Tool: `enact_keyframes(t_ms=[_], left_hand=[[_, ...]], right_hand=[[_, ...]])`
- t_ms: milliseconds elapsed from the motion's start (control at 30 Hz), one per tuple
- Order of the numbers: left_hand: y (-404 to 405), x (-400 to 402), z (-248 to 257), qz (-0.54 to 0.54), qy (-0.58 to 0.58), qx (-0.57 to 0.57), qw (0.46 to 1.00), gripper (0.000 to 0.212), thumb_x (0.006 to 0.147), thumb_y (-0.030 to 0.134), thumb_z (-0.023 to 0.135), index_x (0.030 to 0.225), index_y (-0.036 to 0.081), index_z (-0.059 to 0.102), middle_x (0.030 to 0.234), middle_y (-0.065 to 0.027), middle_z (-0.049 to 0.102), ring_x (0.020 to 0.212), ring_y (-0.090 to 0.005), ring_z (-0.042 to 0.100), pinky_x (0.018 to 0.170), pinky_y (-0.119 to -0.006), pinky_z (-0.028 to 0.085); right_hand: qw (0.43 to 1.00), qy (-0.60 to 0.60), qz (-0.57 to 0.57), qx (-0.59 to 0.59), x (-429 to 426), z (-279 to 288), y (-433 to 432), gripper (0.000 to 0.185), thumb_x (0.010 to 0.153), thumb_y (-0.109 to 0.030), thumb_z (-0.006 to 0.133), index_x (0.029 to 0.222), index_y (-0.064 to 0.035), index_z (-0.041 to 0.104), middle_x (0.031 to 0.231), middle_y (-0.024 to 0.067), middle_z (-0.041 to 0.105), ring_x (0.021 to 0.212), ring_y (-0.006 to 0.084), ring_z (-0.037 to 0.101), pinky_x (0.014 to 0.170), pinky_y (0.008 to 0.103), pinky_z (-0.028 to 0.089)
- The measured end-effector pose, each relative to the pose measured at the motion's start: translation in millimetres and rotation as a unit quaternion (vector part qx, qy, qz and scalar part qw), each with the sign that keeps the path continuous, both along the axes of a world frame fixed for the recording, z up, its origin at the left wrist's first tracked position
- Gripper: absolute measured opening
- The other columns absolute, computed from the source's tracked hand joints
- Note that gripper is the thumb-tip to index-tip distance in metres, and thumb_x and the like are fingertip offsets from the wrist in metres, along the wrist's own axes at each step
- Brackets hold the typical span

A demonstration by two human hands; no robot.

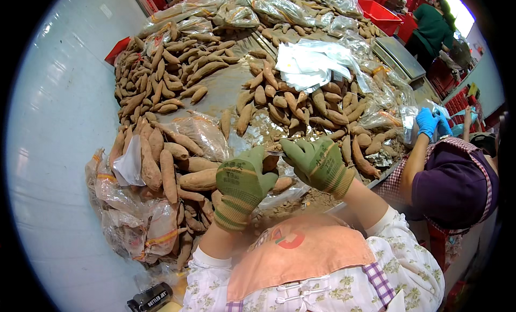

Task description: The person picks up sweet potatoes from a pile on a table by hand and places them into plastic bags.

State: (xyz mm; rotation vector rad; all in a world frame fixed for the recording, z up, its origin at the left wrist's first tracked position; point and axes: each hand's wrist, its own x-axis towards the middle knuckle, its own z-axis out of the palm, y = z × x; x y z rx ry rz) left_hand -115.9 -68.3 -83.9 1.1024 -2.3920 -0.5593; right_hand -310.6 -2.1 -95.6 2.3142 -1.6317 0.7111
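Note:
My left hand (244,175), in a green coated work glove with a knitted cuff, grips a sweet potato (270,163), most of it hidden by the fingers. My right hand (318,161) wears a matching glove. From its fingers a small metal blade (275,153) reaches to the upper end of the sweet potato; the handle is out of sight inside the glove. Left of my hands, large sweet potatoes (197,179) spill from a clear plastic bag (133,215). Beyond them another heap of sweet potatoes (290,104) lies on the soil-covered table (225,86).
White plastic bags (312,64) lie on the far heap. More sweet potatoes (161,74) are piled at the left wall (64,130). A co-worker in blue gloves (427,122) works close on my right. A metal scale (399,58) and a red crate (379,16) stand at the far right.

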Motion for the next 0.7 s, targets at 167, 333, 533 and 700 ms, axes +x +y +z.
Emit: enact_keyframes(t_ms=[167, 333, 533, 700], left_hand=[[-2, 1, -1, -0.002, -0.017, 0.024, 1.000, 0.027, 0.071, 0.021, 0.072, 0.090, 0.003, 0.065, 0.079, -0.0177, 0.067, 0.072, -0.0361, 0.066, 0.067, -0.045, 0.052], [-2, 1, 4, -0.003, -0.016, 0.032, 0.999, 0.028, 0.071, 0.020, 0.074, 0.093, 0.004, 0.066, 0.081, -0.0171, 0.069, 0.074, -0.0358, 0.067, 0.068, -0.045, 0.054], [-7, -1, -8, -0.001, 0.004, 0.034, 0.999, 0.028, 0.072, 0.021, 0.072, 0.094, 0.004, 0.067, 0.080, -0.0163, 0.068, 0.075, -0.0350, 0.067, 0.069, -0.044, 0.053], [-8, -5, -1, 0.003, -0.006, 0.019, 1.000, 0.025, 0.073, 0.023, 0.070, 0.088, 0.004, 0.066, 0.078, -0.0166, 0.067, 0.072, -0.0351, 0.066, 0.067, -0.043, 0.052]], right_hand=[[1.000, -0.001, -0.002, -0.016, 1, -6, -2, 0.041, 0.082, -0.018, 0.073, 0.120, -0.0098, 0.059, 0.084, 0.0068, 0.065, 0.060, 0.0255, 0.061, 0.053, 0.0390, 0.046], [1.000, -0.025, 0.001, 0.002, 2, -7, -6, 0.038, 0.080, -0.015, 0.072, 0.115, -0.0097, 0.059, 0.080, 0.0071, 0.064, 0.060, 0.0271, 0.062, 0.051, 0.0401, 0.047], [0.999, -0.029, -0.005, 0.022, 2, -5, -7, 0.032, 0.079, -0.013, 0.072, 0.108, -0.0101, 0.058, 0.076, 0.0077, 0.062, 0.061, 0.0280, 0.063, 0.052, 0.0405, 0.047], [0.999, -0.034, -0.006, 0.031, -2, -6, -10, 0.028, 0.080, -0.012, 0.071, 0.104, -0.0101, 0.057, 0.076, 0.0084, 0.061, 0.062, 0.0288, 0.063, 0.054, 0.0406, 0.048]])
